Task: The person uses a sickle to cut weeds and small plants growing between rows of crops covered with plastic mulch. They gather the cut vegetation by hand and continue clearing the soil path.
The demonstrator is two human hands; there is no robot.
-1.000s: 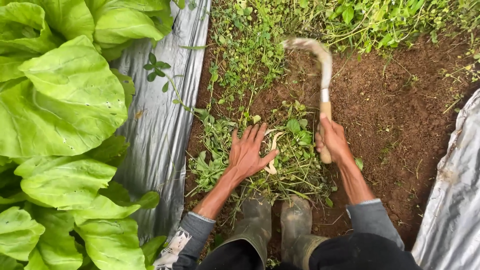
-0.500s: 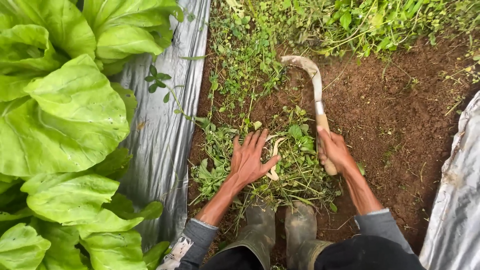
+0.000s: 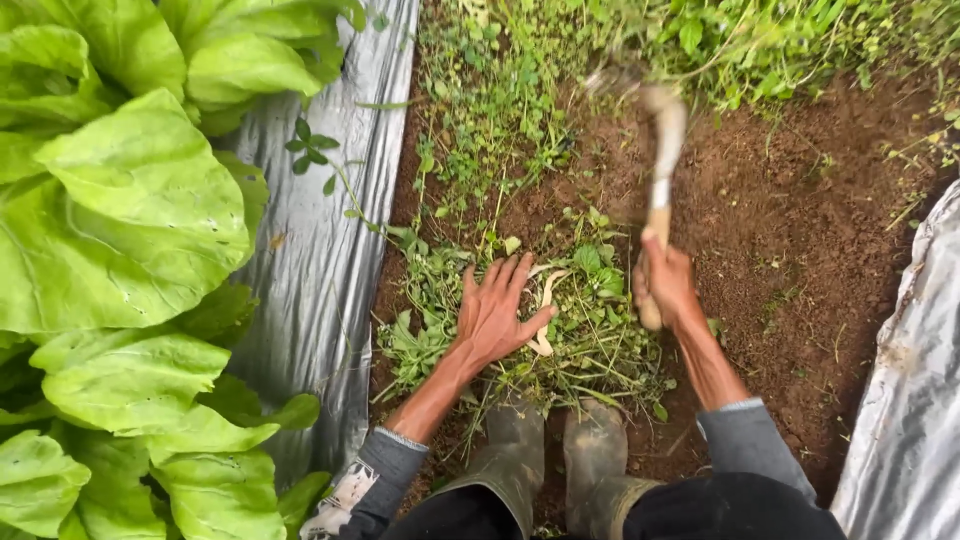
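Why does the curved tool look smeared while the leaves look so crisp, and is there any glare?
In the head view, the sickle blade is motion-blurred in the right hand; the left hand on the weed pile and the big leaves are sharp. The light is soft, with no hard shadows; the silver plastic sheet shows only a dull sheen.

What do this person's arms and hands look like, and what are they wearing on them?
Both hands are bare, with no gloves or rings to be seen. The left hand and right hand come out of grey long sleeves pushed up the forearms. The left sleeve has a pale patterned patch near the elbow; the right sleeve looks plain.
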